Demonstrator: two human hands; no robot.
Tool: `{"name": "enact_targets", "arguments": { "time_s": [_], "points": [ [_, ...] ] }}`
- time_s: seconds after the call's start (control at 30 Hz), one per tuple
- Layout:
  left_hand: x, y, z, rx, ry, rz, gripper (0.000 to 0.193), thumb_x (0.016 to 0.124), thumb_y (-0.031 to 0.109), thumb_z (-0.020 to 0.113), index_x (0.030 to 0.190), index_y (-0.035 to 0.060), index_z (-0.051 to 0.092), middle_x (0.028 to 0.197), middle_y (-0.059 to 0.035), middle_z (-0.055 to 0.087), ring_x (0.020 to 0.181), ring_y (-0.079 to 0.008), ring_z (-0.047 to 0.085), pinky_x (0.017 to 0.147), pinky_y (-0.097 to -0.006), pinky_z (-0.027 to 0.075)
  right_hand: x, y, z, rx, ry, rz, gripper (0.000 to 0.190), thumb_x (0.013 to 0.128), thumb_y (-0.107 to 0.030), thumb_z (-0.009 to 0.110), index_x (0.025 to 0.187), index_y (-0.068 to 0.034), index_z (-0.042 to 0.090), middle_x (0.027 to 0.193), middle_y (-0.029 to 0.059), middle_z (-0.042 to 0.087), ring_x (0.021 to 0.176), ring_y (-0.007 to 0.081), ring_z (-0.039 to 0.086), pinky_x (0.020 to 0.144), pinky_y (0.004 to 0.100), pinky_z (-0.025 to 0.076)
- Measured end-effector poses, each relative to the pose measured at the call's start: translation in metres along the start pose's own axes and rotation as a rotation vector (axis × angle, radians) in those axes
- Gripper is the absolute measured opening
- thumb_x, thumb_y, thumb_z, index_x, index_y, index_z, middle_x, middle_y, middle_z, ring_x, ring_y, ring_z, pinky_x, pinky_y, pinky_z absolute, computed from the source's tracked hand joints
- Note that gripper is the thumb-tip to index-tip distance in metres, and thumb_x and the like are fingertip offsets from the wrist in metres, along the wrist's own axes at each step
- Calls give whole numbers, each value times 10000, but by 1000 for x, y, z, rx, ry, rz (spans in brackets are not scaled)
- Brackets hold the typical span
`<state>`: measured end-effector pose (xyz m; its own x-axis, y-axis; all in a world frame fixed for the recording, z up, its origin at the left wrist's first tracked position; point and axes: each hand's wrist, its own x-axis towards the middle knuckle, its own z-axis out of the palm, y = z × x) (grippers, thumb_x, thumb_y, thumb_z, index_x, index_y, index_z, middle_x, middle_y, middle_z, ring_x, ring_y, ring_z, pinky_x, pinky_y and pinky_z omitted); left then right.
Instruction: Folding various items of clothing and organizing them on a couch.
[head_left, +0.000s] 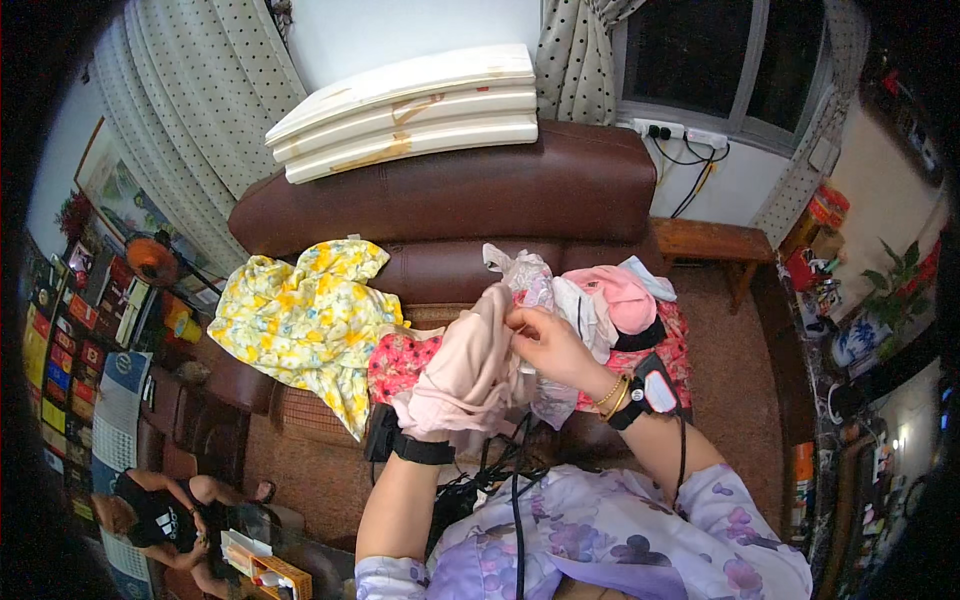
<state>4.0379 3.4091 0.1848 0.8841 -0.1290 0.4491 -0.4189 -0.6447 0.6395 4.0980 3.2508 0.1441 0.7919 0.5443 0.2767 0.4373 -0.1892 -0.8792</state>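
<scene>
A pale pink cloth garment (469, 367) is held up in front of me, bunched and hanging in folds. My left hand is hidden inside or behind it; only the wrist with a black strap shows below the cloth. My right hand (547, 337) pinches the garment's upper right edge between thumb and fingers. Left of it, a yellow floral garment (307, 322) lies spread over the sofa's edge, beside a red patterned cloth (401, 364). To the right, a pile holds a white garment (585, 307), a pink garment (626, 300) and a lilac-patterned garment (525, 271).
A brown leather sofa (465, 195) stands ahead, with stacked white panels (405, 112) on its backrest. A wooden bench (712, 240) is at the right, under power strips with cables. At lower left a person (161, 517) sits near an orange basket (289, 574). Black cables hang before me.
</scene>
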Motion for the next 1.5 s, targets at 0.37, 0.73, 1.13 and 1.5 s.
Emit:
{"name": "enact_targets", "arguments": {
  "time_s": [0.37,0.73,1.13,1.5],
  "points": [
    [-48,-40,31,10,7,-8,390,673,264,704,968,51,565,849,-143,575,814,-332,597,658,-393,485,-18,-58,14,537,-459,-268,91,918,-63,531,989,-27,574,910,-16,574,880,49,509,803,226,432],
    [-56,-50,19,-1282,-2,-642,224,922,162,491,1109,39,503,1016,-84,539,876,-184,538,746,-278,477,-4,1,17,-13,138,-222,279,798,-114,642,1047,-5,579,928,139,603,963,311,573,865,388,440],
    [-67,2,24,339,10,-213,544,820,294,586,1309,105,442,1270,-118,488,1186,-239,475,1031,-336,346,-30,-47,34,628,-535,-88,212,884,-29,533,1086,-8,593,963,25,632,923,88,552,831,249,457],
    [-62,-28,19,-617,-1,-364,473,859,210,540,1300,70,441,1207,-126,509,1097,-245,505,963,-334,400,-6,-14,4,75,-160,-118,228,906,-71,548,1126,-20,568,962,25,586,876,77,538,773,231,453]
  ]
}}
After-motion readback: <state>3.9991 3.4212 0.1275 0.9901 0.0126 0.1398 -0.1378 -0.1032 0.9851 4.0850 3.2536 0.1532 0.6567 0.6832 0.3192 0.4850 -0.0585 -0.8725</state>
